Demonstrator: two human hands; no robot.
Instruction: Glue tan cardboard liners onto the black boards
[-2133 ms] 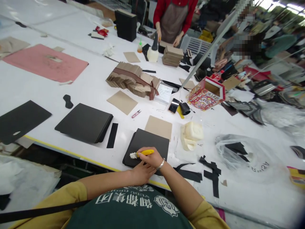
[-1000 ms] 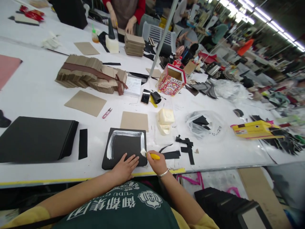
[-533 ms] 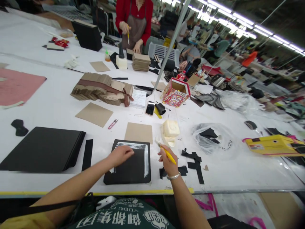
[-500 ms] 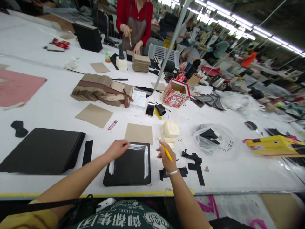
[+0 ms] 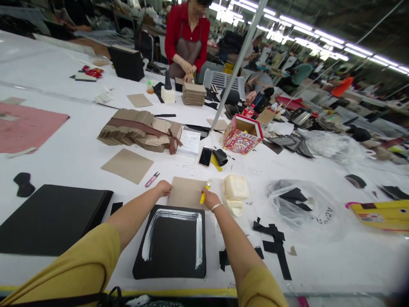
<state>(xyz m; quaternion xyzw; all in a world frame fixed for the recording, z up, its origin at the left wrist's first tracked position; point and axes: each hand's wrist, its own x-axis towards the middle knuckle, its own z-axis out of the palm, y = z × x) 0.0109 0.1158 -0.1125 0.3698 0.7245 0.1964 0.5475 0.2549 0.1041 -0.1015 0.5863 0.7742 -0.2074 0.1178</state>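
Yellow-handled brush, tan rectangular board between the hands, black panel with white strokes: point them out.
Yellow-handled brush (image 5: 203, 198): head view, on the handle.
Tan rectangular board (image 5: 186, 192): head view, middle of its face.
Black panel with white strokes (image 5: 175, 242): head view, bare middle of its top.

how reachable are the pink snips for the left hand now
Likely yes: the pink snips lie close beside the left hand with nothing visible between, though that hand is at the edge of the beige board.

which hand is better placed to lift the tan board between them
Probably the left hand: it is at the left edge of the board, no tool visible in it. The right hand is at the right edge but grips the brush.
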